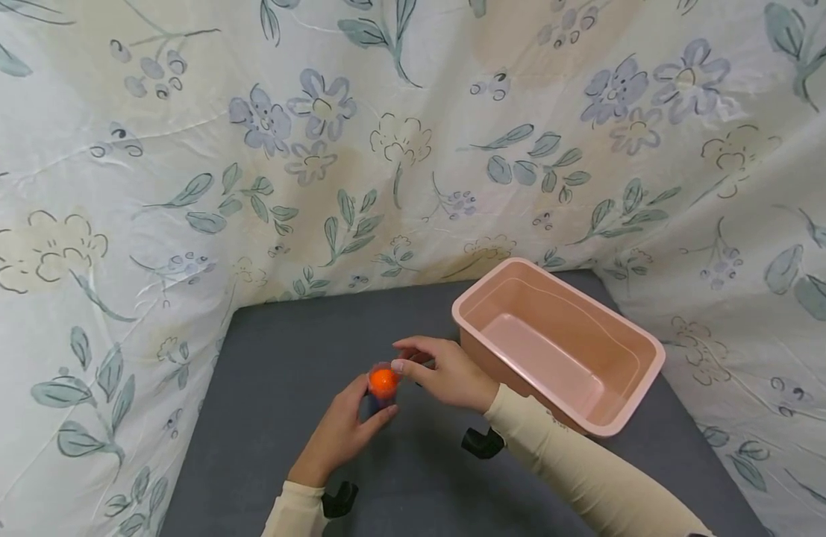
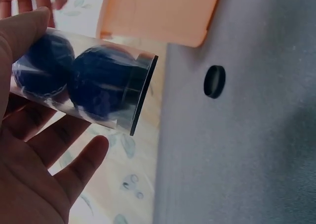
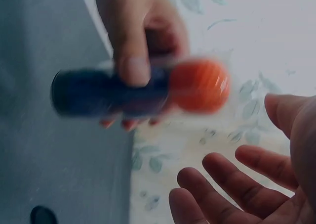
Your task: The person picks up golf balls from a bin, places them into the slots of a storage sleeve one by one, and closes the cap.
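Here we saw the left hand point(image 1: 342, 436) gripping a clear tube point(image 2: 84, 83) above the grey table point(image 1: 265, 388) — two dark blue balls point(image 2: 101, 88) sat inside it, and an orange ball point(image 1: 383, 382) at its top. The right hand point(image 1: 446, 373) hovered just beside the orange ball, fingers loosely spread, holding nothing. A pink bin point(image 1: 627, 339) stood near, right of the hands.

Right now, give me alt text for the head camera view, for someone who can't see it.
A person's left hand grips a clear tube with an orange ball at its top, above a grey table. The right hand is at the tube's top; an empty pink bin sits right, before floral cloth.
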### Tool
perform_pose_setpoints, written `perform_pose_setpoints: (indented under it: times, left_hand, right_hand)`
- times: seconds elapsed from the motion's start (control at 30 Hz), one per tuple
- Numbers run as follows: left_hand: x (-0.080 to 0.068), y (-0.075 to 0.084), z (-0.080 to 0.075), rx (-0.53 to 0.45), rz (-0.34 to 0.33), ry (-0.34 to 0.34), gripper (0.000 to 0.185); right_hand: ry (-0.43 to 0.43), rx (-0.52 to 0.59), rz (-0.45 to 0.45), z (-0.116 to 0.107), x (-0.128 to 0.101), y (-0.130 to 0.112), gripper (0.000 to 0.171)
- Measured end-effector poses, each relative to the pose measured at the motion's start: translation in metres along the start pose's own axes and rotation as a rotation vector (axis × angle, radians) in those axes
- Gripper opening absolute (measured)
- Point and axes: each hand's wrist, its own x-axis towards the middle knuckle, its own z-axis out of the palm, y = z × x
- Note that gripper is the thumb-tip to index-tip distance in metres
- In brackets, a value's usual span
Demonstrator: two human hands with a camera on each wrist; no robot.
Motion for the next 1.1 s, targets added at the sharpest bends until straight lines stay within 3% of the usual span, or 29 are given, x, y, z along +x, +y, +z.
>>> perform_pose_setpoints:
  times: [0.13,0.53,0.87,1.1]
  left_hand:
    - [-0.002,-0.005,0.003,-0.014,-0.044,0.006,0.053]
    - [-0.011,-0.031,0.009,-0.02,-0.219,0.009,0.06]
    - [-0.018,-0.05,0.019,-0.026,-0.263,0.014,0.061]
    - [-0.022,-0.058,0.025,-0.052,-0.333,-0.009,0.062]
  right_hand:
    - [0.029,-0.004,0.054,-0.001,0.001,0.013,0.044]
    - [0.081,-0.054,0.108,0.009,0.004,0.04,0.046]
    - [0.149,-0.331,0.075,0.027,0.008,0.074,0.058]
    - [0.169,-0.519,0.056,0.039,0.008,0.102,0.065]
